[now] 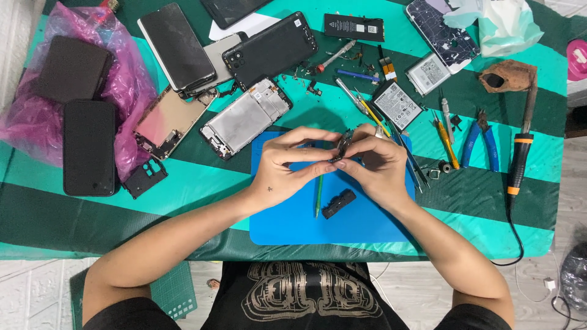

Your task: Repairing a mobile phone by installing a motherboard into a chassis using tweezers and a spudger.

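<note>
Here, above the blue mat [367,226], left hand [287,165] and right hand [376,162] pinch a small circuit board [342,146] between fingertips; gripping its edges only would best spare the components.

The scene is bright and evenly lit from above, with soft, short shadows under the left hand [287,164] and right hand [374,164] on the blue mat [361,223]. Left of the hands, the pink plastic bag [131,79] shows faint glare. Focus is sharp around the hands; only the small part [342,148] pinched between them looks slightly soft. Straight edges bow mildly near the frame's corners.
</note>
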